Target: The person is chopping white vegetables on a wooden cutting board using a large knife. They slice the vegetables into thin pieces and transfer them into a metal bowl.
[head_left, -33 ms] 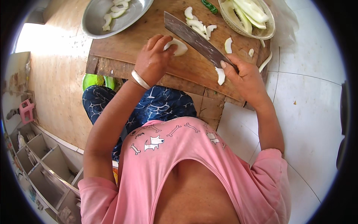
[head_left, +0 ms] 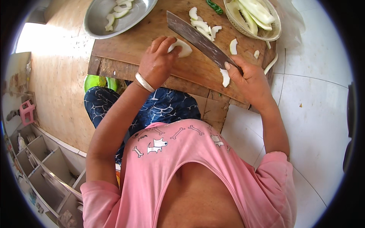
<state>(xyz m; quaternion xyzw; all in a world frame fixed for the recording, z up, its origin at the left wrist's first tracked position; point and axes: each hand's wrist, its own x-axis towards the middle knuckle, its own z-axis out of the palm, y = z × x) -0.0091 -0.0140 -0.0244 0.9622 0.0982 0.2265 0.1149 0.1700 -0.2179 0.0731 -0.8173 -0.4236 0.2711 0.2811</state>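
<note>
Your pale veg piece is at upper centre of the frame, on the wooden board, just R of your left hand. Key relation, I'd say: piece vs. cleaver. The blade slants from upper centre down to the R, passing close along the piece's upper-R side; can't tell if they touch. The piece's visible part runs roughly L–R, w/ its L end hidden under your fingers, so the blade's line crosses that axis at a slant, not square.

Nearer hand: L, right on the piece. Your right hand is farther off, toward the R of the frame, at the cleaver's lower end; only the blade reaches over to the piece.

Pose: L hand grasps the piece, fingers bent over its L end, thumb on the near side, forearm coming up from lower L, white bracelet at the wrist. R hand is clenched round the cleaver's lower end, thumb laid along the blade's flat; handle's hidden in your grip. R forearm rises from lower R, elbow bent.

Nearby: loose cut slices past the blade at upper centre, plus 1 slice just below the blade, close to your R thumb.
</note>
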